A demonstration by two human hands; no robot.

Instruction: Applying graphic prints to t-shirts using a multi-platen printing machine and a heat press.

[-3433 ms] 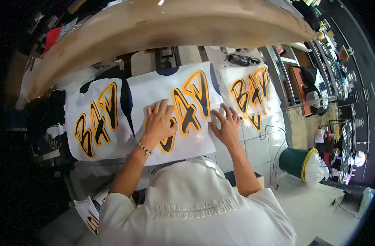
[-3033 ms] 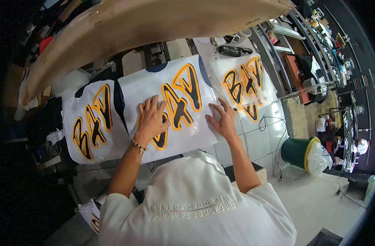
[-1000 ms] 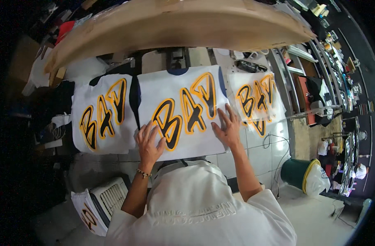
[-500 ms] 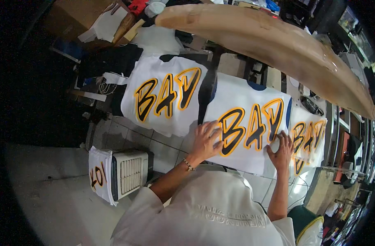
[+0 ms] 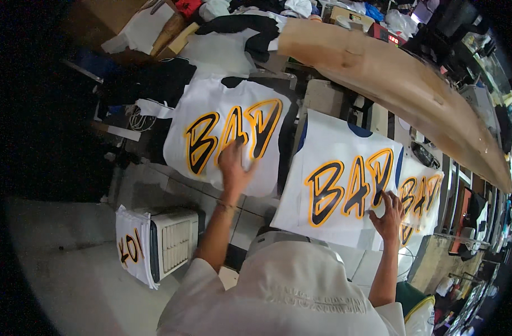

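A white shirt [image 5: 183, 151] with big black letters outlined in orange lies flat at the left. My left hand [image 5: 235, 171] is over its print, fingers stretched out and apart; the fingertips cover part of the middle letter. To the right lies a second white shirt [image 5: 292, 190] with the same print and dark blue at its neck and side. Near the lower right edge of this shirt, my right hand [image 5: 388, 219] has its thumb and fingers spread beside the last letter. A third printed white piece [image 5: 426, 193] lies just beyond that hand, partly overlapped.
A large tan curved sheet [image 5: 379, 67] spans the far side above the shirts. At lower left, folded printed white cloth [image 5: 135, 241] rests against a box-shaped slatted appliance [image 5: 177, 243]. A cardboard box [image 5: 96, 25] stands far left; a red digital display [image 5: 386, 35] sits at the back.
My left hand has moved left and away from me, from the middle shirt to the left shirt. My right hand stays near the middle shirt's right edge. The tan sheet appears shifted with the view.
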